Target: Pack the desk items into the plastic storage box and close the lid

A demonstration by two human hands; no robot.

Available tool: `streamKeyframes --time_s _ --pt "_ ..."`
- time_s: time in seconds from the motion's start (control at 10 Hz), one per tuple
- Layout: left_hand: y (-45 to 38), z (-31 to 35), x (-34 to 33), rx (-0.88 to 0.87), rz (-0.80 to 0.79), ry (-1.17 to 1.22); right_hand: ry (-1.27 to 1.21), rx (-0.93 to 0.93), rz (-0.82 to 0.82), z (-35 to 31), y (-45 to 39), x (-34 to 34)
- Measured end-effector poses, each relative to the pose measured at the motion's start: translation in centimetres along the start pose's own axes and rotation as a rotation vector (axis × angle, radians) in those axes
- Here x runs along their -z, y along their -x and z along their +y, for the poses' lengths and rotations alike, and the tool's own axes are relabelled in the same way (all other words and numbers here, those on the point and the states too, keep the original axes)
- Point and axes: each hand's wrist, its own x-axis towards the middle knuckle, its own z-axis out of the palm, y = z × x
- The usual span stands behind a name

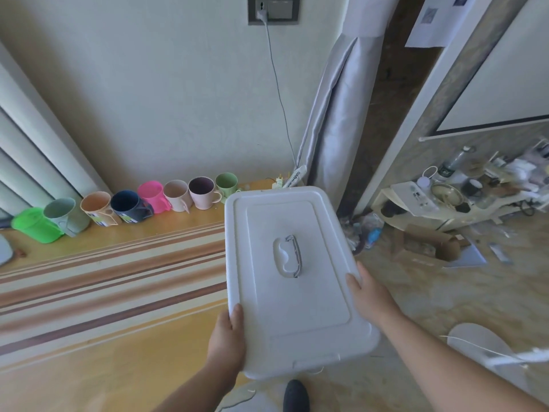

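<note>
- The person is holding a white plastic box (297, 281), lid (297, 263) on top, between both hands at the right end of the desk (118, 337), partly out past its edge. Whether it is resting on the desk or being carried cannot be told.
- The left hand (227, 337) is gripping the long left edge near the close corner; the thumb (237, 318) is lying on the lid's rim, and the other fingers are hidden beneath, presumably curling under to bear the weight.
- The right hand (370, 295) is pressing against the opposite long edge, fingers (353, 282) lying on the lid's rim and pointing away from the person. Whether any are wrapping under the edge cannot be told.
- Judgement: the two hands are bracing opposite sides to keep the box level and the lid seated; the handle (288, 255), sitting well ahead of both sets of fingertips, is going unused.
- The lid is appearing to sit flat all round. Whether it is latched, and what is inside, cannot be seen.
- A row of mugs (124, 205) is standing along the wall, well beyond the left fingertips. If these count as desk items, packing is not finished.
- Risk: with the box overhanging the desk edge, a slackening grip could be tipping it toward the floor (416, 292).
</note>
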Motion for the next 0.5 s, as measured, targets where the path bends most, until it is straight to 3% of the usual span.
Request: streamKeyframes --time_s 0.3,0.4,0.5 --pt "-0.5 -0.2 -0.7 0.0 -0.245 -0.083 0.061 0.017 0.039 0.5 -2.2 1.8" --pt "-1.0 0.4 0.3 -0.001 -0.32 -0.082 0.129 -0.035 -0.088 0.0 -3.1 2.2" --pt "-1.7 1.0 1.8 0.048 -0.465 -0.113 0.214 0.029 -0.295 -2.1 -3.9 5.4"
